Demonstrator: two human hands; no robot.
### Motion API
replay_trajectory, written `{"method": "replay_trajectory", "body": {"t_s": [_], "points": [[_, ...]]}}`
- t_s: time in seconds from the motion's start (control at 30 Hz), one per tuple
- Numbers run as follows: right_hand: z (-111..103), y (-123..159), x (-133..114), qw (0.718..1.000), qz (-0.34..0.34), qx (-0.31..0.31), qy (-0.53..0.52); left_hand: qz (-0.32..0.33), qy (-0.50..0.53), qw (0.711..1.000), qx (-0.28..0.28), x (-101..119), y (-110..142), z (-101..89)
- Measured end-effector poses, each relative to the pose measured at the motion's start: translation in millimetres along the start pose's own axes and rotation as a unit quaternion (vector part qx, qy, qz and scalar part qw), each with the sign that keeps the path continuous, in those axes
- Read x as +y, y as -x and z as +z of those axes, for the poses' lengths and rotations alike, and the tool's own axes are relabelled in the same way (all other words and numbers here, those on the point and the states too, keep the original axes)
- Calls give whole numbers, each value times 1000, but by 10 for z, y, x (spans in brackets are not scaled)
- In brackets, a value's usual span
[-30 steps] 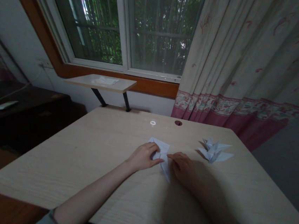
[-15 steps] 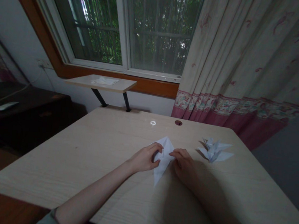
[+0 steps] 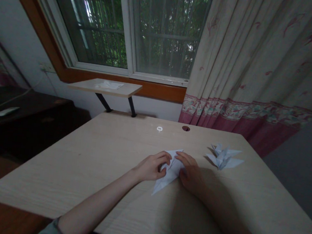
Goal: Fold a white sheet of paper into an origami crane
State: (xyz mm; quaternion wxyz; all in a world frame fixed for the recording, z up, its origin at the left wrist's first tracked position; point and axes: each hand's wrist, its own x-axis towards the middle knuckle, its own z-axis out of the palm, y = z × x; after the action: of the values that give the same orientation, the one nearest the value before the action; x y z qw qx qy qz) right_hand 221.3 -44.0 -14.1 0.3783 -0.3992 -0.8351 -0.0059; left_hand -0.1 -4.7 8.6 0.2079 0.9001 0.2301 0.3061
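Folded white origami paper (image 3: 166, 178), near the middle of the counter, gripped between left hand (image 3: 149, 166) and right hand (image 3: 191, 170); fingers of both clamped on its upper folds, seemingly to steady it against the light-wood counter (image 3: 84, 172); paper cranes (image 3: 224, 157) just right, toward the far edge, apparently clear of the hands.

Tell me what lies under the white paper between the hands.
The pale wood-grain desk shows around the folded white paper; what lies beneath it, and under the left hand and right hand, is covered.
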Motion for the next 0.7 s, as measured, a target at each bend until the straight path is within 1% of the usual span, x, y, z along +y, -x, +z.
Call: {"method": "replay_trajectory", "body": {"t_s": [0.1, 0.2, 0.3, 0.37, 0.43, 0.53, 0.7], "points": [[22, 24, 39, 999, -10, -29, 16, 10, -41, 999, 19, -43, 3, 7], [31, 31, 61, 997, -2, -72, 30, 6, -86, 996, 35, -150, 18, 40], [32, 31, 58, 994, 8, -107, 35, 1, -93, 996, 18, -258, 33, 76], [36, 33, 49, 992, 19, -124, 35, -3, -86, 996, 2, -284, 35, 86], [45, 40, 40, 991, 32, -126, 37, -7, -81, 997, -6, -257, 30, 78], [54, 50, 32, 991, 42, -119, 47, -12, -77, 997, -2, -149, 11, 40], [36, 51, 23, 993, 29, -102, 58, 11, -84, 996, -23, -8, -12, -19]]}}
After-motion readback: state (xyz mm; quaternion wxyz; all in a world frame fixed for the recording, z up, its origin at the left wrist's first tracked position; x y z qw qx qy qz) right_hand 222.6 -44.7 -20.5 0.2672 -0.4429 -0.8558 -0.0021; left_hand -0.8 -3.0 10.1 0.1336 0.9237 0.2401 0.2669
